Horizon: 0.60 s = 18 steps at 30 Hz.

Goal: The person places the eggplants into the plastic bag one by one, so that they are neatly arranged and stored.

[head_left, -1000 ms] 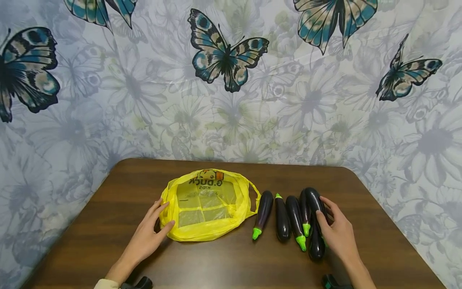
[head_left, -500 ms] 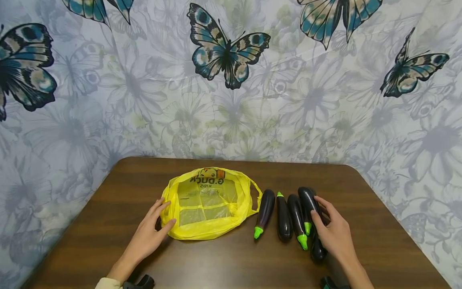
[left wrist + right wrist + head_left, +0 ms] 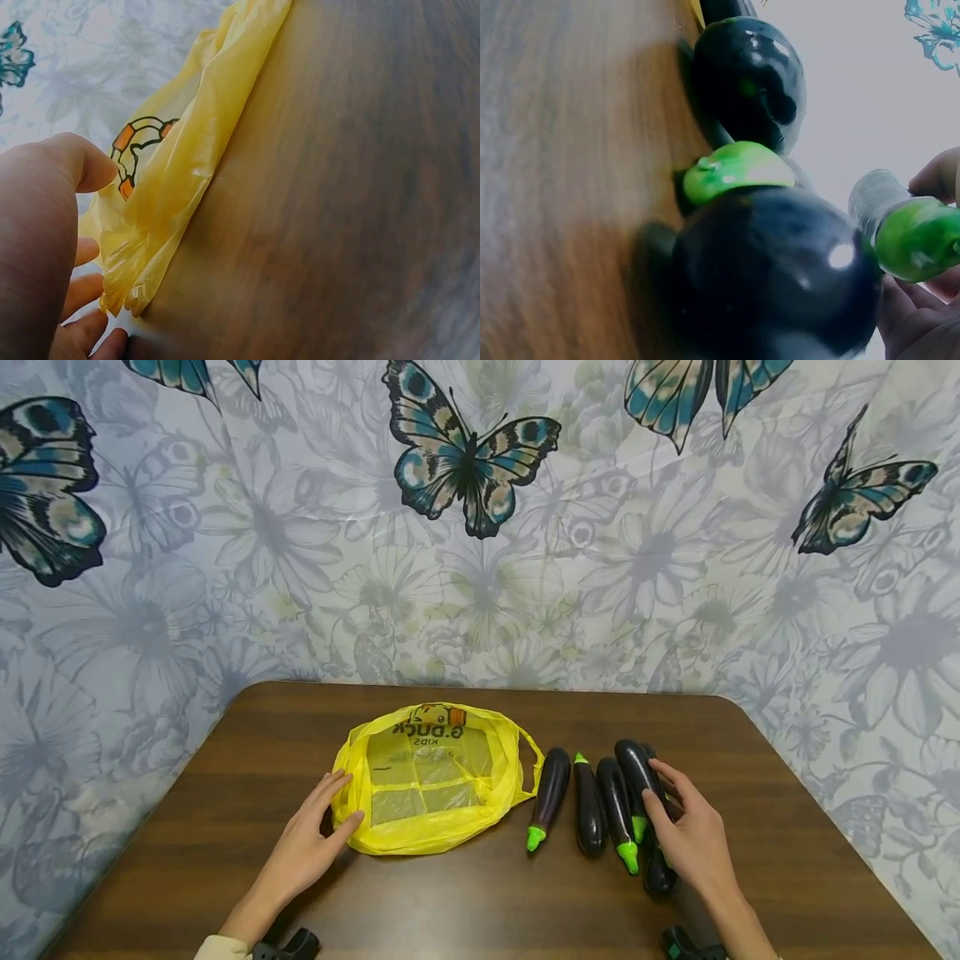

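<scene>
My right hand (image 3: 697,839) grips a glossy dark purple eggplant (image 3: 636,764) between thumb and fingers. Its green stem end (image 3: 919,244) shows beside the thumb in the right wrist view. Below that hand lies another eggplant (image 3: 660,875), its blunt end toward me. To the left, several more form a loose row, among them one eggplant (image 3: 551,785) beside the bag handle. A yellow plastic bag (image 3: 435,842) lies with its mouth spread wide, lettering visible inside. Against its left side rests my left hand (image 3: 303,843), fingers spread and relaxed; the left wrist view shows the fingertips at the crumpled bag (image 3: 169,180).
Everything lies on a brown wooden table (image 3: 465,910) with rounded far corners. Behind it hangs a pale floral backdrop (image 3: 480,610) with blue butterflies. A black wrist device (image 3: 288,946) shows at the left wrist.
My right hand has moved slightly left with the eggplant, which now covers more of the one beside it. My left hand stays at the bag. The head view has tilted a little downward.
</scene>
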Each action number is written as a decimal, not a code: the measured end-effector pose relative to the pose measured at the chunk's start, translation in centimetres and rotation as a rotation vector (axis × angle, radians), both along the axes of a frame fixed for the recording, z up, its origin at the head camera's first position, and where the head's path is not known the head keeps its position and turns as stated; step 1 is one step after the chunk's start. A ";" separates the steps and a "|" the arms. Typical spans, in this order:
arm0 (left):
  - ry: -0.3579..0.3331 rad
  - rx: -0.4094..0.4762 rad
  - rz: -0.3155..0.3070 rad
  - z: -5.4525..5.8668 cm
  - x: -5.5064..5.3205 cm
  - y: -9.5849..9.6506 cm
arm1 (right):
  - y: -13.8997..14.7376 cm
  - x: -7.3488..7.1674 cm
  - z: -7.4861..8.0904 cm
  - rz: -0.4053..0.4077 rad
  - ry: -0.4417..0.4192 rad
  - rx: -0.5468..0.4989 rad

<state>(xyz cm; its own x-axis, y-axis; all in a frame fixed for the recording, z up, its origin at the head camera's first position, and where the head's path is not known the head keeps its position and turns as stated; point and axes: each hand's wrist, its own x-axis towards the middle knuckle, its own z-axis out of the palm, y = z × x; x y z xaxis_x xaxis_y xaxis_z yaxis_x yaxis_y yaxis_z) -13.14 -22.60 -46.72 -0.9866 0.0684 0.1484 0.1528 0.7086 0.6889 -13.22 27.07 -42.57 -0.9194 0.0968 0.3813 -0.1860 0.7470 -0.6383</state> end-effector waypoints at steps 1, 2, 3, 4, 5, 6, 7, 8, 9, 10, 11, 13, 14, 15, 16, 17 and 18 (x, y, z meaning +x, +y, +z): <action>-0.003 0.000 0.000 0.0 0.1 0.0 | 0.0 0.1 -0.1 0.000 0.001 0.002; -0.005 -0.002 0.001 -0.1 0.2 0.0 | 0.0 0.1 -0.1 0.003 0.000 0.003; -0.008 -0.002 0.002 -0.2 0.3 0.0 | -0.1 0.2 -0.2 0.007 -0.001 0.003; -0.007 -0.003 0.003 -0.1 0.3 0.0 | -0.1 0.2 -0.1 0.009 0.003 0.002; -0.008 -0.004 0.004 -0.1 0.2 0.1 | -0.1 0.2 -0.1 0.011 0.006 0.000; -0.009 -0.005 0.004 0.0 0.2 0.1 | -0.2 0.2 0.0 0.014 0.010 -0.001; -0.012 -0.007 0.004 0.0 0.2 0.1 | -0.2 0.2 0.0 0.019 0.012 -0.007; -0.014 -0.009 0.004 0.0 0.3 0.1 | -0.2 0.2 0.0 0.023 0.013 -0.011; -0.016 -0.009 0.002 0.1 0.3 0.1 | -0.3 0.2 0.0 0.027 0.013 -0.015; -0.016 -0.009 0.001 0.1 0.3 0.1 | -0.3 0.2 0.0 0.030 0.015 -0.015; -0.015 -0.009 0.000 0.1 0.2 0.1 | -0.3 0.2 0.1 0.034 0.017 -0.014; -0.017 -0.009 -0.003 0.1 0.2 0.1 | -0.3 0.2 0.1 0.039 0.022 -0.012; -0.018 -0.009 -0.004 0.1 0.2 0.1 | -0.3 0.2 0.1 0.041 0.024 -0.011; -0.018 -0.011 -0.008 0.0 0.2 0.2 | -0.3 0.2 0.1 0.042 0.028 -0.009; -0.020 -0.016 -0.012 0.0 0.2 0.1 | -0.4 0.2 0.0 0.043 0.030 -0.009; -0.021 -0.016 -0.016 0.0 0.2 0.1 | -0.5 0.2 -0.1 0.046 0.032 -0.010; -0.021 -0.017 -0.021 0.0 0.2 0.0 | -0.6 0.2 -0.1 0.049 0.035 -0.011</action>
